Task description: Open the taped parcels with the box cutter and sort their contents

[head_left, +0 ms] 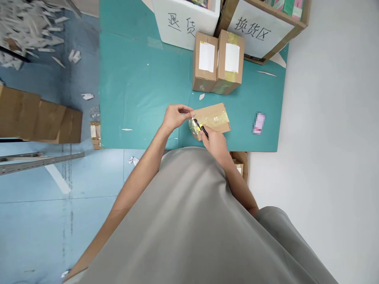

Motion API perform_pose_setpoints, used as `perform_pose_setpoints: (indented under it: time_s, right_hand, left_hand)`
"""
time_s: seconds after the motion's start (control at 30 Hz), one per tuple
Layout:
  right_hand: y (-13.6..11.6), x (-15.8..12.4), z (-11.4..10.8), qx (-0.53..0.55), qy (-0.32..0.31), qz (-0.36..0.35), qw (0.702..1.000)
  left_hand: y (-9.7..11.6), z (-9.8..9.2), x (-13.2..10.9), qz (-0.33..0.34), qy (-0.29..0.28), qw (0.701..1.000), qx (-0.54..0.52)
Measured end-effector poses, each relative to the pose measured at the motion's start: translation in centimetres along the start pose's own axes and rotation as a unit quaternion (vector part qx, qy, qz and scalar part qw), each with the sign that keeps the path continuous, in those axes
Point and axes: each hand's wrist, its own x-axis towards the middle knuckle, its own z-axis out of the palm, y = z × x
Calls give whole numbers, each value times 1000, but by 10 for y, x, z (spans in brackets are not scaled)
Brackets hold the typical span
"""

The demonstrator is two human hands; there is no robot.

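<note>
A small cardboard box (211, 114) wrapped with clear yellowish tape lies slanted near the front edge of the green-covered table. My left hand (177, 117) is closed at the box's upper left corner, thumb and fingers pinching its edge. In my right hand (215, 142) is a black and yellow utility knife (202, 128), its tip over the taped left end of the box. Whether the blade has entered the tape is too small to tell.
Two labelled cardboard boxes (230, 63) stand behind the work. Farther back are a white foam bin (185, 27) and a large carton (263, 27), both with handwritten signs. A blurred pink item (258, 124) lies at right. Paper scraps lie on the table (142, 90).
</note>
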Motion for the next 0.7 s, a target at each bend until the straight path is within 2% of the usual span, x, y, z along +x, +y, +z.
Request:
perform_pose_setpoints:
  time_s: [0.23,0.4,0.53,0.7]
  right_hand:
    - [-29,3,-13,-54,-42,37,997]
    - [-50,13,-11,-83,-48,34,995]
    - [-50,14,-6,-90,-46,15,995]
    - [-45,-5,-2,-113,-53,27,992]
  left_hand:
    - [-2,3,1,-28,10,999,-33]
    - [-2,7,-3,-52,30,997,-55]
    - [-5,10,-5,-48,55,996,-46]
    - [-9,14,-7,-39,59,997,-33]
